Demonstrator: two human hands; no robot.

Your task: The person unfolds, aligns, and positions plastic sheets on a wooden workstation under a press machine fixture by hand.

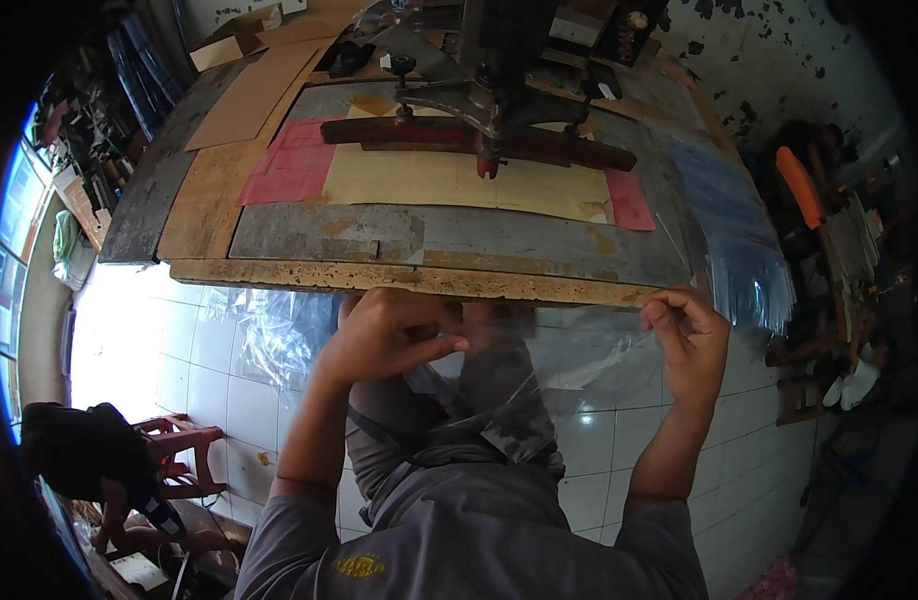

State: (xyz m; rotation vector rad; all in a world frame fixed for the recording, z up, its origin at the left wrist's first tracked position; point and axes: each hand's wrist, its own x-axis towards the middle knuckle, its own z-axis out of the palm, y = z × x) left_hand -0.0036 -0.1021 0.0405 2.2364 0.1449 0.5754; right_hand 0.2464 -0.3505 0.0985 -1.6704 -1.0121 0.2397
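Note:
A clear plastic sheet (pixel 579 365) hangs between my two hands, over my lap and in front of the table edge. My left hand (pixel 389 335) is closed, thumb against the fingers, on the sheet's left side. At the right end of the wooden edge strip (pixel 459 284), my right hand (pixel 689 335) pinches the sheet's upper right part. Just beyond the strip lies a grey metal plate (pixel 479 236) with a cream sheet (pixel 409 185) and pink pieces (pixel 287 165) on it. The red bar (pixel 569 148) of a press stands above them.
Stacked clear plastic sheets (pixel 729 230) overhang the table's right side. Cardboard (pixel 249 105) lies at the back left. Crumpled clear plastic (pixel 279 335) hangs below the table's left front. A red stool (pixel 184 450) and another person (pixel 89 455) are at the lower left.

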